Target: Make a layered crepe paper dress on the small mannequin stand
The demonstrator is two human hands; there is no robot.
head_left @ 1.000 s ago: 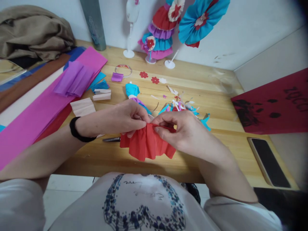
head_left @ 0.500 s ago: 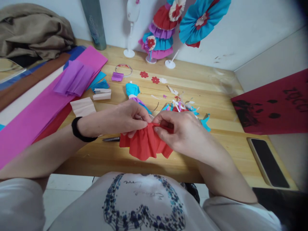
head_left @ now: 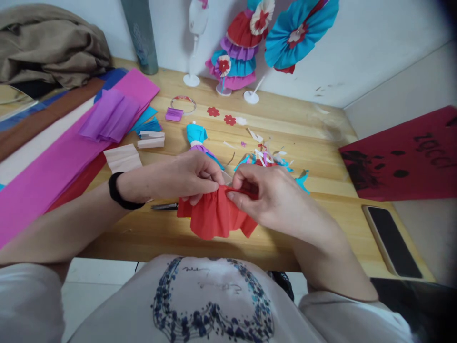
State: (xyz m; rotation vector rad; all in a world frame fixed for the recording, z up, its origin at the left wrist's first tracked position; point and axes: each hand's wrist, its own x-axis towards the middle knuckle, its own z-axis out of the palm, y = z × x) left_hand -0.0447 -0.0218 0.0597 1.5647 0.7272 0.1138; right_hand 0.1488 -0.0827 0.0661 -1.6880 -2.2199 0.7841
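Note:
Red crepe paper (head_left: pixel 216 214), gathered into folds along its top edge, hangs between my two hands near the table's front edge. My left hand (head_left: pixel 191 177) pinches the upper edge, left of the middle. On the right, my right hand (head_left: pixel 255 190) holds the same edge between thumb and fingers, a small gap from the left fingertips. Scissors (head_left: pixel 164 206) poke out from under the paper's left side. Just behind my hands lies a small blue, white and purple paper piece (head_left: pixel 197 135), its lower end partly hidden.
Coloured paper sheets (head_left: pixel 53 166) and a brown cloth (head_left: pixel 50 43) lie at the left. Paper scraps (head_left: pixel 266 155) are behind my right hand. A bottle (head_left: pixel 141 35) and ruffled paper decorations (head_left: pixel 241 62) stand at the back. A phone (head_left: pixel 392 240) lies at the right.
My right hand's fingertips have drawn slightly apart from the left ones along the red paper's top edge. My left hand has barely moved, still pinching the paper.

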